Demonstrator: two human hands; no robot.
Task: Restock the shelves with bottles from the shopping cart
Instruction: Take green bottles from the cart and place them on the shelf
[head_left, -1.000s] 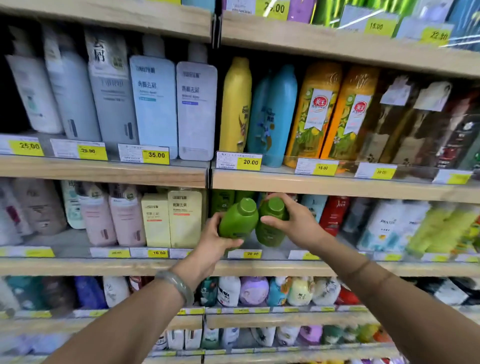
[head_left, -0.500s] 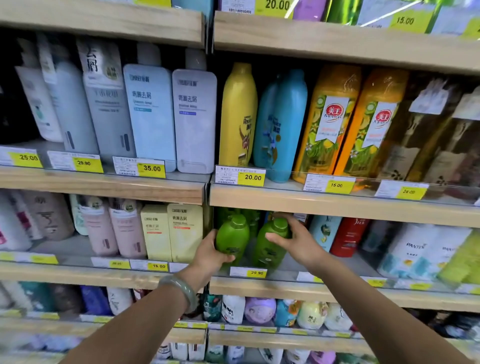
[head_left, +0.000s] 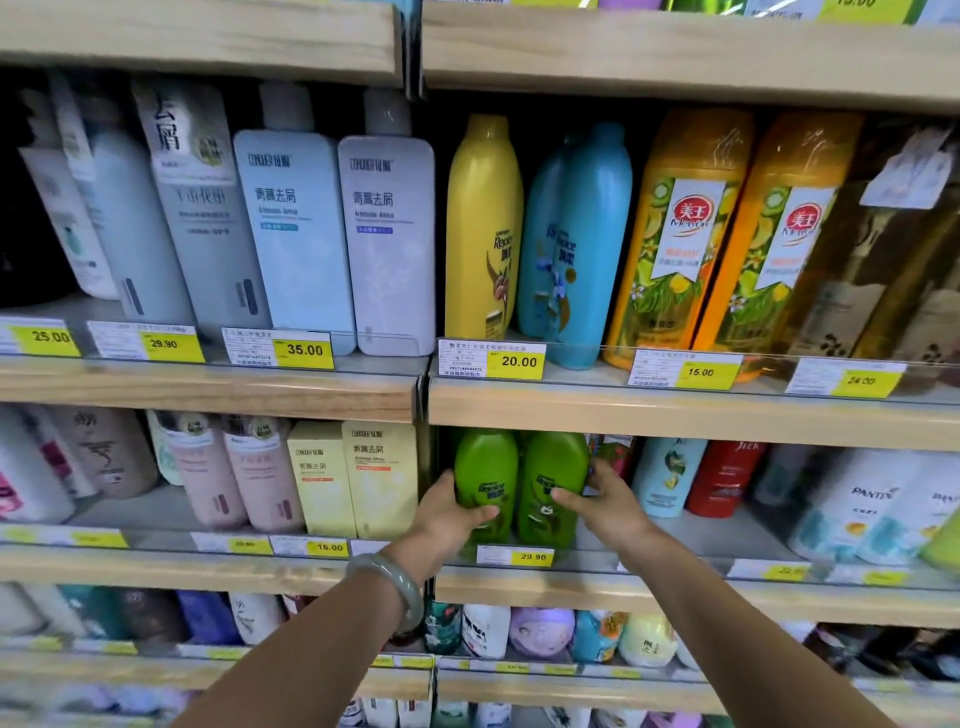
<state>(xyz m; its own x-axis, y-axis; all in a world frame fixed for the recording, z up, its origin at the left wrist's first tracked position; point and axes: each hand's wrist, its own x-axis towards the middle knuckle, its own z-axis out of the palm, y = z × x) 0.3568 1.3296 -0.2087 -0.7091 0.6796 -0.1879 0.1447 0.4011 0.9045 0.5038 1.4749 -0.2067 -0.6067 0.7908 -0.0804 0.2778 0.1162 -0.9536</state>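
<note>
Two green bottles stand upright just above the 29.90 price tag (head_left: 519, 556), on the shelf (head_left: 675, 590) whose front edge carries that tag. Their long axes run vertical, caps up and hidden in the shadow under the shelf board above, printed labels facing out. The left green bottle (head_left: 485, 475) sits above the tag's left end and the right green bottle (head_left: 553, 480) above its right end. The two are side by side, touching or very nearly so.

Each of the hands is clamped on its own bottle. The left hand (head_left: 447, 514), up and to the left of the tag, wraps the outer left side of the left green bottle, its thumb lying across the lower front and its fingers out of sight behind. The right hand (head_left: 608, 506), up and to the right of the tag, grips the outer right side of the right green bottle, thumb pressed across the label and fingers curled round the far side.

Both forearms reach up and forward from below the tag and converge toward it, wrists roughly straight. A pale bracelet (head_left: 389, 577) rings the left wrist, left of the tag.

Right of the tag, just past the right hand, stand a pale blue bottle (head_left: 667, 475) and a red bottle (head_left: 724, 478). Left of the tag stand yellow boxes (head_left: 382, 478).
</note>
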